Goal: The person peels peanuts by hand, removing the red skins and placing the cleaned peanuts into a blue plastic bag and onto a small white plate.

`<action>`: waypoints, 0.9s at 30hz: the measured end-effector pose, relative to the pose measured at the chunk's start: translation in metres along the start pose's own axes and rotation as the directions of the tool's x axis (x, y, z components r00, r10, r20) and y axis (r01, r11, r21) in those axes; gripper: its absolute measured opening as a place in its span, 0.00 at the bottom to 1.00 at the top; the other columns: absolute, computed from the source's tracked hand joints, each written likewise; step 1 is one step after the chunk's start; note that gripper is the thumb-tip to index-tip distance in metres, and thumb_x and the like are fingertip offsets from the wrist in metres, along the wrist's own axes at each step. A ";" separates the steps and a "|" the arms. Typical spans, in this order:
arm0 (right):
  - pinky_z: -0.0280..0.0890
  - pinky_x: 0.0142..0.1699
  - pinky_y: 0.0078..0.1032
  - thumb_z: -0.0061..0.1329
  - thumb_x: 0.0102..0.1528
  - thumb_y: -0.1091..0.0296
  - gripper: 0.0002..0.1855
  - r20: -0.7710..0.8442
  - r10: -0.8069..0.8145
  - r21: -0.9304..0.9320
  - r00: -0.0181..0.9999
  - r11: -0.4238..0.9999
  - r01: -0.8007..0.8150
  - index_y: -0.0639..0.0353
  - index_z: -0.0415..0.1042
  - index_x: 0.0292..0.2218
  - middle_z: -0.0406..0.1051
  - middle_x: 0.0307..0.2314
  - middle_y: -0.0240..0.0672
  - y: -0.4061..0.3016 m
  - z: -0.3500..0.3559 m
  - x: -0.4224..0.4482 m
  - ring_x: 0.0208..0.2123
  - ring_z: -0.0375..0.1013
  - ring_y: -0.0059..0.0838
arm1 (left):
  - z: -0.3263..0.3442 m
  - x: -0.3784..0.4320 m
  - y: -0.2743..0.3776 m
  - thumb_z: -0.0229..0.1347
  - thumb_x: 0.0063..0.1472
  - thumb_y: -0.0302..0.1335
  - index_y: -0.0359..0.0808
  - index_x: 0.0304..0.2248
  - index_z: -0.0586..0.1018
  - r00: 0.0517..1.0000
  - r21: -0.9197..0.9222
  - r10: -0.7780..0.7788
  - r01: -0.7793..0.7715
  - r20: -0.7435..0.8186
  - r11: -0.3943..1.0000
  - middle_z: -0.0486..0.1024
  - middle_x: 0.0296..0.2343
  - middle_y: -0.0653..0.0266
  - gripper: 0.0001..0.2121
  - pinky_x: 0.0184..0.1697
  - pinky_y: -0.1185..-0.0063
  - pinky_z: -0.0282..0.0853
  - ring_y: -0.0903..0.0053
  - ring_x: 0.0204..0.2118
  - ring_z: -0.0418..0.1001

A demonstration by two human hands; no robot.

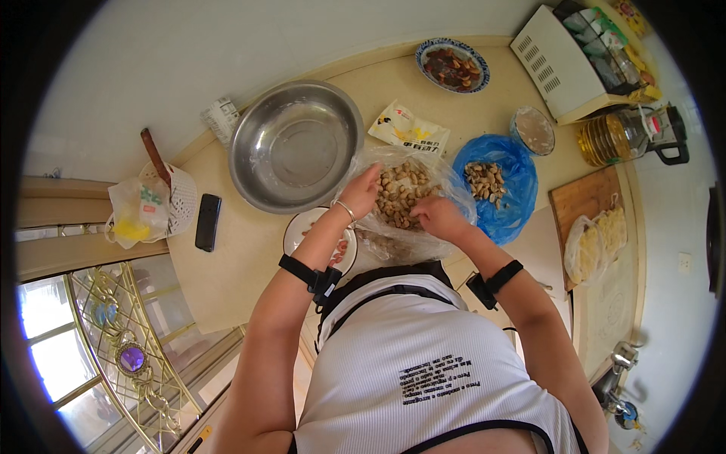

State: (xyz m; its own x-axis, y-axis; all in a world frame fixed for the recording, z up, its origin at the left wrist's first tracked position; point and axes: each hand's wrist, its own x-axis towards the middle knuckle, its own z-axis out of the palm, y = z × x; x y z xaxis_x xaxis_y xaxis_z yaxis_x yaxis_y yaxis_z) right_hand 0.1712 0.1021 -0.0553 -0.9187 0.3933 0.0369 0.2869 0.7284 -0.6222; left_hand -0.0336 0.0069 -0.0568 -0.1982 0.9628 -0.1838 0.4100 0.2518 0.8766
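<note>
A clear plastic bag (451, 181) lies wide at the counter's front edge, full of unshelled peanuts (402, 184). My left hand (363, 190), with a bangle at the wrist, rests at the bag's left side, fingertips by the peanuts. From the other side, my right hand (439, 217) reaches in, its curled fingers touching the nuts. Whether either hand grips anything is hidden. Under my left forearm is a white dark-rimmed plate (292, 238) with reddish peanut kernels (340, 251). Beside the bag, a blue plastic bag (519, 187) holds empty-looking peanut shells (485, 181).
A large steel basin (295, 142) stands at left, near a phone (208, 223) and a white basket (182, 198). Behind are a printed packet (408, 127), a bowl (533, 130) and a patterned dish (452, 66). An oil bottle (610, 139) and wooden board (584, 196) lie right.
</note>
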 end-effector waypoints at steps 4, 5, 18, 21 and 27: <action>0.64 0.34 0.35 0.40 0.42 0.73 0.10 -0.018 0.291 -0.067 0.957 0.954 -0.291 0.57 0.73 0.26 0.70 0.25 0.43 0.004 -0.004 0.004 0.28 0.68 0.44 | -0.005 -0.010 0.008 0.41 0.57 0.22 0.35 0.46 0.65 0.998 0.013 -0.053 0.053 0.030 0.999 0.68 0.41 0.54 0.16 0.45 0.79 0.60 0.69 0.43 0.67; 0.64 0.34 0.34 0.40 0.42 0.73 0.10 -0.027 0.333 -0.082 0.942 0.939 -0.335 0.57 0.73 0.26 0.70 0.25 0.44 0.004 -0.004 0.006 0.28 0.68 0.44 | -0.006 -0.014 0.007 0.41 0.57 0.22 0.34 0.45 0.66 0.999 0.027 -0.046 0.045 0.028 0.999 0.69 0.40 0.56 0.15 0.45 0.80 0.61 0.72 0.43 0.68; 0.63 0.33 0.36 0.49 0.40 0.63 0.10 -0.039 0.506 -0.170 0.862 0.846 -0.505 0.59 0.72 0.25 0.69 0.23 0.43 0.004 0.024 0.047 0.28 0.68 0.43 | 0.002 -0.024 0.010 0.43 0.58 0.25 0.33 0.41 0.70 0.993 -0.105 -0.107 0.113 0.059 0.988 0.73 0.31 0.61 0.12 0.38 0.83 0.65 0.81 0.32 0.70; 0.63 0.33 0.34 0.51 0.39 0.63 0.12 -0.055 0.482 -0.029 0.874 0.875 -0.484 0.60 0.71 0.26 0.69 0.22 0.43 0.006 0.026 0.046 0.27 0.69 0.41 | 0.004 -0.024 0.013 0.43 0.58 0.25 0.33 0.41 0.70 0.988 -0.124 -0.129 0.140 0.090 0.982 0.73 0.31 0.61 0.12 0.38 0.83 0.65 0.82 0.32 0.70; 0.63 0.31 0.31 0.51 0.42 0.64 0.12 -0.012 0.379 0.309 0.925 0.881 -0.357 0.61 0.67 0.28 0.70 0.22 0.42 -0.019 0.004 0.032 0.26 0.70 0.40 | -0.008 -0.016 0.030 0.46 0.57 0.27 0.33 0.36 0.71 0.983 -0.152 -0.180 0.185 0.046 0.971 0.73 0.25 0.65 0.09 0.31 0.83 0.66 0.83 0.25 0.69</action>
State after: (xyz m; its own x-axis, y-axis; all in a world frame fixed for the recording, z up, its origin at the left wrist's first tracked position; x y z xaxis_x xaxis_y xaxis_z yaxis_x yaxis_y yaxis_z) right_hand 0.1357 0.0983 -0.0449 -0.7380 0.6468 -0.1923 0.4969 0.3281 -0.8034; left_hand -0.0253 -0.0015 -0.0241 -0.2273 0.9053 -0.3588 0.2259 0.4074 0.8848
